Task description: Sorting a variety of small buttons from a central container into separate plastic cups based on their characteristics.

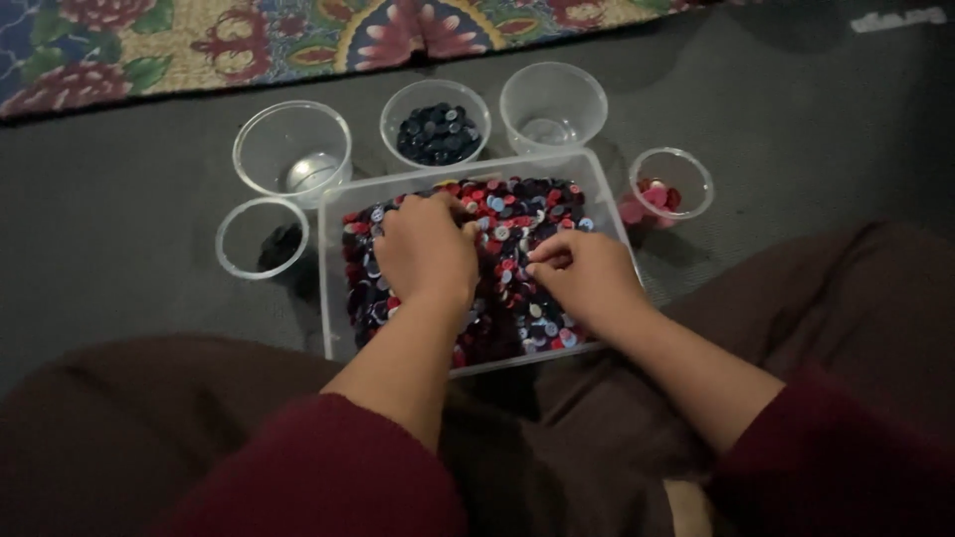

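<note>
A clear rectangular plastic tray (331,288) sits on the dark floor between my knees, filled with mixed red, dark blue, pale blue and white buttons (517,204). My left hand (426,249) rests palm down on the pile near the tray's middle, fingers curled into the buttons. My right hand (587,273) lies to its right, fingertips pinched together over the buttons near the centre; whether a button sits between them is too small to tell.
Several clear cups ring the tray's far side: an empty one (292,149), one with dark buttons (436,124), an empty one (553,104), one with red buttons (670,187), one with black buttons (263,239). A patterned rug (298,40) lies beyond.
</note>
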